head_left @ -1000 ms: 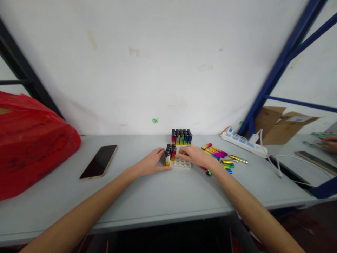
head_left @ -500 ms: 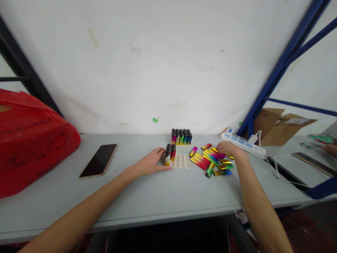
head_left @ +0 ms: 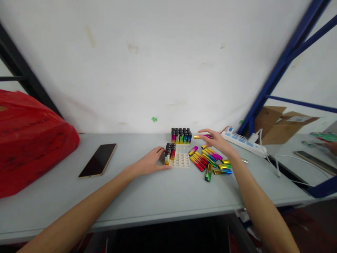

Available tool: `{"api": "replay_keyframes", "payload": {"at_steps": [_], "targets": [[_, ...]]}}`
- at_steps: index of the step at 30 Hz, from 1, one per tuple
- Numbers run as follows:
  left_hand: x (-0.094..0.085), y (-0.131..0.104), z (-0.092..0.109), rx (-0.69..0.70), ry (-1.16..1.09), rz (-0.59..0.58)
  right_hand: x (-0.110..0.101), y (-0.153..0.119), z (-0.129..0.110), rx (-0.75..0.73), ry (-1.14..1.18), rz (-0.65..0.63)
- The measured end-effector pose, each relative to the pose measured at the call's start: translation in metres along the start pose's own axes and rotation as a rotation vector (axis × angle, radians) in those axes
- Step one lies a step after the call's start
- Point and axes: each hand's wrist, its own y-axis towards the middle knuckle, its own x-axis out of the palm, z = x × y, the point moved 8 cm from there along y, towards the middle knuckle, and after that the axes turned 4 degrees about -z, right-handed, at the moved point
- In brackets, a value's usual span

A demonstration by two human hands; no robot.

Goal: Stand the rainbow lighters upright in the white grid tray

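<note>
A white tray with rows of round holes [head_left: 183,161] lies on the table, with several lighters [head_left: 170,153] upright at its left end. My left hand [head_left: 151,162] grips this end, its thumb at the tray's front corner and its fingers beside the lighters. Above the table, my right hand [head_left: 216,140] pinches a yellow and magenta lighter [head_left: 197,136], held level and pointing left. Below that hand a loose pile of shiny coloured lighters [head_left: 207,158] lies right of the tray. Behind the tray stands a full block of black-topped lighters [head_left: 181,136].
A phone [head_left: 98,160] lies at the left, near a red plastic bag [head_left: 34,140]. A white power strip [head_left: 244,144] with cables runs along the right, before a cardboard box [head_left: 276,124] and a blue frame [head_left: 281,66]. Another person's hand [head_left: 332,147] shows at the far right.
My right hand has lifted a lighter from the pile and moved left and up with it. The green lighter at the pile's front has shifted slightly. My left hand stays at the tray.
</note>
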Motion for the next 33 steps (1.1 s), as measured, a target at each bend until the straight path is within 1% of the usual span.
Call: {"api": "replay_keyframes", "payload": {"at_steps": [2, 4, 5, 9, 10, 12, 14, 15, 19, 21, 23, 26, 29, 31, 33], "targets": [[0.0, 0.0, 0.0, 0.001, -0.015, 0.005, 0.017, 0.002, -0.011, -0.046, 0.085, 0.016], [-0.001, 0.0, 0.0, 0.014, -0.031, 0.018, 0.036, 0.004, -0.018, -0.07, 0.166, 0.007], [-0.001, 0.0, 0.0, 0.021, -0.035, 0.024, 0.046, 0.005, -0.019, -0.066, 0.219, -0.018], [0.001, 0.0, -0.002, 0.026, -0.021, 0.026, 0.088, 0.004, -0.021, -0.036, 0.458, -0.197], [0.001, 0.0, -0.002, 0.023, -0.018, 0.026, 0.095, 0.003, -0.021, -0.024, 0.487, -0.213], [0.001, 0.0, -0.002, 0.019, -0.016, 0.02, 0.104, 0.003, -0.019, 0.013, 0.487, -0.202], [0.002, -0.001, -0.002, 0.018, -0.023, 0.017, 0.107, 0.004, -0.019, 0.028, 0.412, -0.131], [0.002, -0.001, -0.002, 0.02, -0.027, 0.019, 0.105, 0.005, -0.02, 0.013, 0.352, -0.076], [0.0, -0.001, -0.002, 0.033, -0.038, 0.04, 0.093, 0.003, -0.027, -0.092, 0.095, 0.17], [0.0, -0.001, -0.002, 0.03, -0.038, 0.038, 0.088, 0.001, -0.027, -0.099, 0.032, 0.247], [0.0, -0.001, -0.001, 0.025, -0.039, 0.031, 0.084, 0.001, -0.024, -0.097, 0.011, 0.293], [0.0, -0.001, 0.0, 0.016, -0.029, 0.018, 0.08, 0.001, -0.023, -0.111, 0.008, 0.306], [0.0, -0.001, 0.0, 0.025, -0.031, 0.02, 0.08, 0.001, -0.027, -0.115, -0.015, 0.285], [0.001, -0.001, -0.001, 0.027, -0.032, 0.023, 0.081, -0.001, -0.032, -0.121, -0.039, 0.249], [0.001, -0.002, -0.001, 0.023, -0.029, 0.019, 0.086, -0.002, -0.039, -0.132, -0.068, 0.165]]}}
